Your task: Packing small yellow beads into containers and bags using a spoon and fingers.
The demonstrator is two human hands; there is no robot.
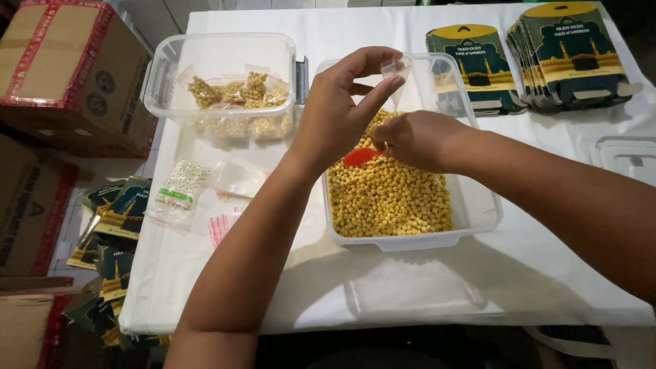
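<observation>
Left hand (335,113) pinches a small clear plastic bag (396,68) between thumb and forefinger, held above the far end of the clear tub of yellow chickpeas (386,195) on the bench (519,273). Right hand (417,140) lies directly below the bag, fingers closed on a red scoop (359,157) resting on the chickpeas, handle pointing left

One head-worn view looks steeply down and forward over the table (519,273) from its near edge, close enough that both forearms enter from the bottom and right. The bean tub (410,225) sits near the centre; beyond it lie card stacks (547,55), left of it a second tub (222,75), farther left boxes (61,75).
</observation>
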